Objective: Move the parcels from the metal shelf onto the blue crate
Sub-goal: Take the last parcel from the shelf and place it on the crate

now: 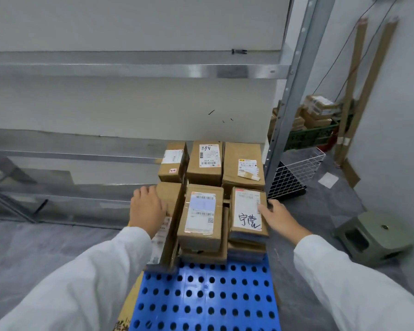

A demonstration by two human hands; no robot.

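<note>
Brown parcels [204, 163] are being kept in a tight stack on the far end of the blue crate [206, 297], at the lower centre of the frame. The left hand [147, 209] is being curled over the top of the left parcel [171, 195]. The right hand [280, 216] is being held with straight fingers against the right edge of the handwritten parcel [247, 211]. The metal shelf [129, 68] is being shown across the upper left. A wire basket [296, 173] and a green stool [373, 237] are being shown at the right.
</note>
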